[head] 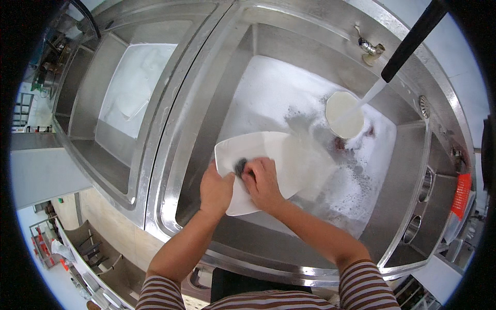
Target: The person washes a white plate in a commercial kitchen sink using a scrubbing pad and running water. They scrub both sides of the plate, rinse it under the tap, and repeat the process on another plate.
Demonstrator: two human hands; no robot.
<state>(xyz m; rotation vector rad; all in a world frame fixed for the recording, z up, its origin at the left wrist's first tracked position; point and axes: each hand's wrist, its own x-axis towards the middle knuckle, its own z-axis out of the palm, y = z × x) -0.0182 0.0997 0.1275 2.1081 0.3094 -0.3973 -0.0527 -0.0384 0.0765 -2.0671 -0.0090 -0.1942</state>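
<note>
Foamy water partly fills the large stainless-steel sink (232, 232) before me. A white dish (267, 149) with squared corners is tilted, its far part dipping into the water. At its near left edge my left hand (216, 190) grips it. In my right hand (263, 180) is a dark scrubbing pad (240, 167), blurred, pressed on the dish's inner face. A round, pale bowl or container (345, 115) stands in the foam to the right, and water from a black faucet spout (407, 44) runs into it.
A second steel sink (83, 104) on the left holds cloudy water with a white dish partly under it. A small metal tap (370, 48) sits on the back wall of the large sink. On the far right are a narrower steel basin (410, 248) and a red plastic basket (461, 193).
</note>
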